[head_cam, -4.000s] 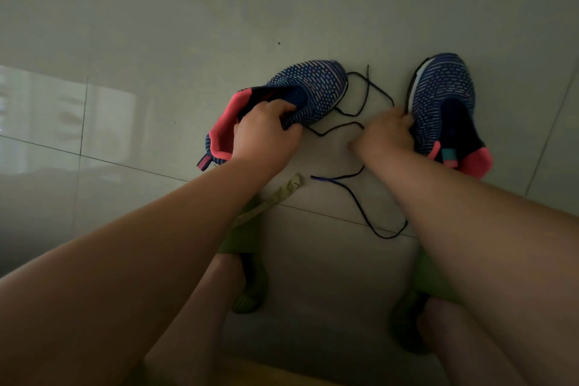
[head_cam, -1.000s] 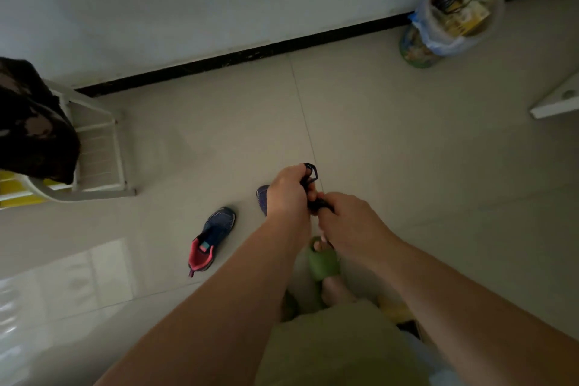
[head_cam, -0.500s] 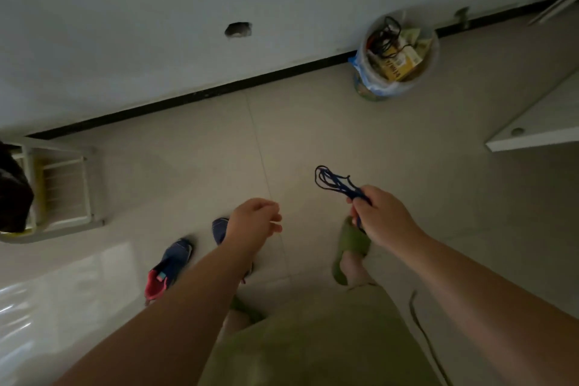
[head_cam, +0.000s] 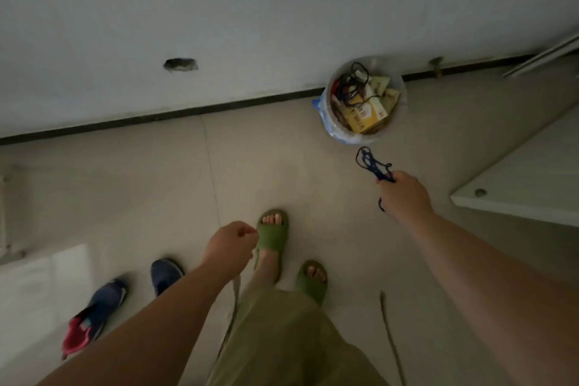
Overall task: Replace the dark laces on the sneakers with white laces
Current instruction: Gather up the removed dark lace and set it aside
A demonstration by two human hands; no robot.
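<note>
The person stands on a pale tiled floor (head_cam: 141, 185), seen from above in dim light. The right hand (head_cam: 405, 196) is stretched forward and to the right, its fingers curled round a bunch of thin dark blue shoelaces (head_cam: 372, 164); a tangle of loops sticks out beyond the knuckles and a short end hangs below the hand. The fingertips themselves are hidden behind the back of the hand. The laces are held in the air just short of a round, plastic-lined waste bin (head_cam: 365, 99) that stands against the white wall (head_cam: 250, 9); the bin holds yellow cartons and dark cords, too small to read.

The left hand (head_cam: 230, 244) hangs lower, near the middle, with fingers loosely curled; it appears to hold nothing, though the palm side is turned away.

The two dark blue knit sneakers lie well apart from the laces at lower left: one (head_cam: 94, 316) on its side, showing a pink-red lining, the other (head_cam: 166, 274) partly covered by the left forearm. No laces can be made out on either.

Both feet wear olive-green slide sandals (head_cam: 272, 236). A white panel (head_cam: 532, 178) is cut off at the right edge. Two thin strips on the floor by the legs are blurred and cannot be identified.
</note>
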